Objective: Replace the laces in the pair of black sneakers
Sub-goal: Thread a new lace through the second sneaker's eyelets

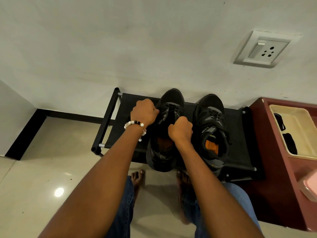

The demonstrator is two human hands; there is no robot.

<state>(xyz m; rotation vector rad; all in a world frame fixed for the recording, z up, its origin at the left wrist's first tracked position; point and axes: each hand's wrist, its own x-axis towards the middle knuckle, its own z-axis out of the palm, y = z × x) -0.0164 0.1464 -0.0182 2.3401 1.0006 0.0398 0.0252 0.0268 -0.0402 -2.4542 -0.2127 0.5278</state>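
Two black sneakers stand side by side on a black fabric shoe rack, toes toward the wall. The left sneaker has my two hands on its lace area. My left hand, with a bead bracelet at the wrist, is closed at the sneaker's left side near the eyelets. My right hand is closed as a fist over the tongue, gripping a black lace that runs up the middle. The right sneaker stands untouched, laced, with an orange insole showing.
A dark red cabinet stands right of the rack, with a cream tray holding dark items on top. A wall socket is on the white wall. My bare feet and jeans are below the rack on the glossy tile floor.
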